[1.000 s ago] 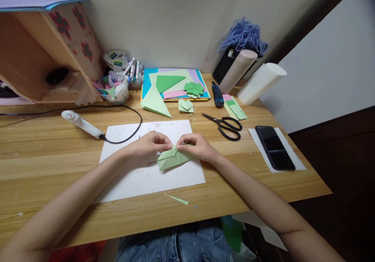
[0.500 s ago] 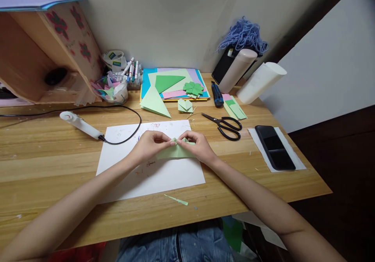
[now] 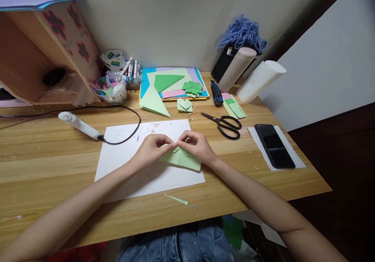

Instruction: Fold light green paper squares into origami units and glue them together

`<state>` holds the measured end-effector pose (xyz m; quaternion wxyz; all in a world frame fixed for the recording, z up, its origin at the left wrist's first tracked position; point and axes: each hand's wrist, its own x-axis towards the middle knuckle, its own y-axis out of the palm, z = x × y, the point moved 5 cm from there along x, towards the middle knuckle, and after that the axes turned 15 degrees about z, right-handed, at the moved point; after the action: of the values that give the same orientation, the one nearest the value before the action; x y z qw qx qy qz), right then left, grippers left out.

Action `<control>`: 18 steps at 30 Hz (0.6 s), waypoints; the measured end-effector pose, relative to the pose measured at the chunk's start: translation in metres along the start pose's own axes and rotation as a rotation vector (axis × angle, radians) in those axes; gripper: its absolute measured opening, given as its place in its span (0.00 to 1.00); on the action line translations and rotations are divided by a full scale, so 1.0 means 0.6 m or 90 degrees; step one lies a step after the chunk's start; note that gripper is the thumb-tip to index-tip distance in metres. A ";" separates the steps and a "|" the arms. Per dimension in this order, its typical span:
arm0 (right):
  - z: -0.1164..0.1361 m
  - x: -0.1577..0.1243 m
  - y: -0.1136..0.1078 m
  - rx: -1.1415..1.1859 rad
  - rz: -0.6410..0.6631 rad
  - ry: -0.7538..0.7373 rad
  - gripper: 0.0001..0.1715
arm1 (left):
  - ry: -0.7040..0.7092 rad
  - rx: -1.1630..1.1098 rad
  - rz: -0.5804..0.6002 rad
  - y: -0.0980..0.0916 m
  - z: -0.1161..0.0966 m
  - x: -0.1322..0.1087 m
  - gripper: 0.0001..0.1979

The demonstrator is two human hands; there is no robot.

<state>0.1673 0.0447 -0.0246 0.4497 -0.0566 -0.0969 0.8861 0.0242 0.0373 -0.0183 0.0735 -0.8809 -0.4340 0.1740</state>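
Observation:
A folded light green paper piece (image 3: 181,158) lies on a white sheet (image 3: 129,164) in the middle of the wooden desk (image 3: 43,152). My left hand (image 3: 152,149) pinches its upper left part with curled fingers. My right hand (image 3: 196,147) pinches the upper right part, fingertips almost meeting those of the left over a small flap at the top. The paper's lower corner sticks out below my right wrist.
Black scissors (image 3: 224,123) and a phone (image 3: 274,145) on white paper lie to the right. A white corded pen-shaped tool (image 3: 79,124) lies left. Coloured paper stack (image 3: 172,83), green paper clover (image 3: 192,87), markers (image 3: 129,70), two white rolls (image 3: 258,80) stand at the back. A green scrap (image 3: 177,198) lies near the front edge.
The green paper has been turned in my hands: its free corner pointed down-left a second ago and now points down-right. Both hands stayed pinched on it at the same spot.

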 end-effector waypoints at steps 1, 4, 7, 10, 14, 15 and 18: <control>-0.002 0.001 0.001 0.018 0.006 0.006 0.10 | 0.005 0.004 -0.002 0.001 -0.003 -0.001 0.12; -0.005 0.004 0.003 0.066 0.018 0.015 0.11 | 0.032 0.029 -0.014 0.001 -0.012 -0.004 0.11; -0.005 0.006 -0.001 0.089 0.024 0.030 0.12 | 0.039 0.044 -0.058 -0.006 -0.012 -0.005 0.11; -0.011 0.006 -0.011 0.101 0.030 0.083 0.14 | 0.023 0.002 -0.144 -0.019 0.003 -0.006 0.12; -0.028 0.004 -0.023 0.128 0.017 0.130 0.16 | -0.007 -0.078 -0.198 -0.028 0.022 -0.004 0.12; -0.031 0.004 -0.026 0.126 0.010 0.130 0.16 | -0.021 -0.100 -0.176 -0.026 0.026 -0.002 0.12; -0.030 0.005 -0.031 0.068 0.010 0.111 0.14 | -0.061 -0.143 -0.071 -0.012 0.028 0.004 0.17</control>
<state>0.1834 0.0597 -0.0380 0.4519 -0.1100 -0.0099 0.8852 0.0141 0.0434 -0.0326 -0.0372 -0.8485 -0.5024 0.1619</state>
